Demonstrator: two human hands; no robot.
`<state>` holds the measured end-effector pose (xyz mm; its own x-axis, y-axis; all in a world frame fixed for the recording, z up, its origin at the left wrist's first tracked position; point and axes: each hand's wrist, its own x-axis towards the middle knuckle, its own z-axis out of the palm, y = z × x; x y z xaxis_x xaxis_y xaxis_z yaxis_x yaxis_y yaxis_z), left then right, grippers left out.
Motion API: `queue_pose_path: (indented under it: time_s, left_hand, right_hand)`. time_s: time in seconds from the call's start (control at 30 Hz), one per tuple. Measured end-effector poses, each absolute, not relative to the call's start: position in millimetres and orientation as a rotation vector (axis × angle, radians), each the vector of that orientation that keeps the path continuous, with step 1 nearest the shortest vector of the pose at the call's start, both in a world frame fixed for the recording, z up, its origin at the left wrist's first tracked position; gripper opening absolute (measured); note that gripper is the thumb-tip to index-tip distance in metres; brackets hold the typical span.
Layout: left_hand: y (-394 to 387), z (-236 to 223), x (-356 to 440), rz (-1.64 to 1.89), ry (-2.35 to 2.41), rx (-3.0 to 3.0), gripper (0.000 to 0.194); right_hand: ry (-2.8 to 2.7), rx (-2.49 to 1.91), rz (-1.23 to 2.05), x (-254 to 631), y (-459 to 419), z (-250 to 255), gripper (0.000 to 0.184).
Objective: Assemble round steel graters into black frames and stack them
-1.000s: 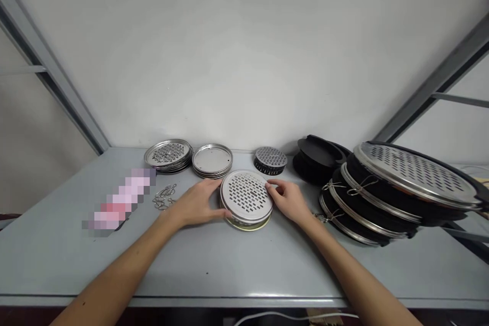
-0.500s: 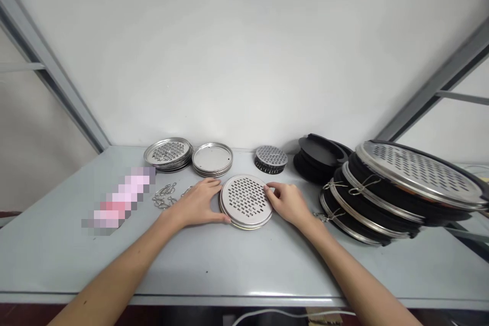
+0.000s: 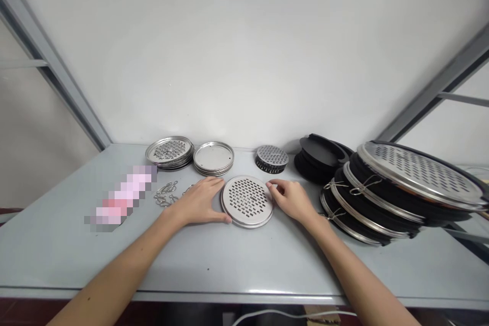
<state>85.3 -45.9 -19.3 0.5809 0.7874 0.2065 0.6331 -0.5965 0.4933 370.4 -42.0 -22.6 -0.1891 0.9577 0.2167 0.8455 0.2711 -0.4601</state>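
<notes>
A round metal plate with a slotted top (image 3: 248,201) lies flat on the table in front of me. My left hand (image 3: 200,202) curves around its left side, the thumb at the near rim and the fingers at the far left rim. At the upper right rim, my right hand (image 3: 291,198) has its thumb and forefinger bent against the edge, with the other fingers curled under. Just beyond my left hand lie several bent wire clips (image 3: 166,194). What is beneath the slotted plate is hidden.
Along the wall stand a pile of slotted plates (image 3: 170,152), shallow metal lids (image 3: 214,157), small slotted discs (image 3: 272,157) and black round parts (image 3: 319,155). A tall, leaning stack of black-and-metal rounds (image 3: 416,175) stands right. A blurred pink item (image 3: 122,196) lies left on the grey table (image 3: 214,270).
The slotted plate sits lower and more level; the second rim that showed below its near edge no longer shows. My right hand has shifted slightly at the rim.
</notes>
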Motion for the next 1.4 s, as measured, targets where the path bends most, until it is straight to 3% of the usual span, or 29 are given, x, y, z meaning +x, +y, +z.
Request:
queue_pose_path:
  time_s: [0.17,0.33,0.43,0.97,1.4]
  left_hand:
    - [-48.3,-21.3,86.7,0.558,1.079,2.443,0.105]
    - [-48.8,-26.6,89.5,0.614,1.060,2.405,0.106]
    - [-48.5,-29.1,89.4,0.601,1.079,2.397,0.109]
    - [-51.1,-20.4,88.2,0.592,1.131,2.331,0.113]
    - [-50.2,-23.7,89.1,0.530,1.108,2.490,0.108]
  right_hand:
    - [-2.194,-1.280,0.423,376.8,-42.2,-19.2,0.047]
    - [-2.400,-1.096,0.551,381.2,-41.5,-31.3,0.101]
    - [-2.438,-1.108,0.600,382.1,-40.9,-37.6,0.117]
    - [-2.393,-1.135,0.624,378.5,-45.8,-28.0,0.103]
    - [-2.459,-1.176,0.593,378.6,-43.3,-33.0,0.105]
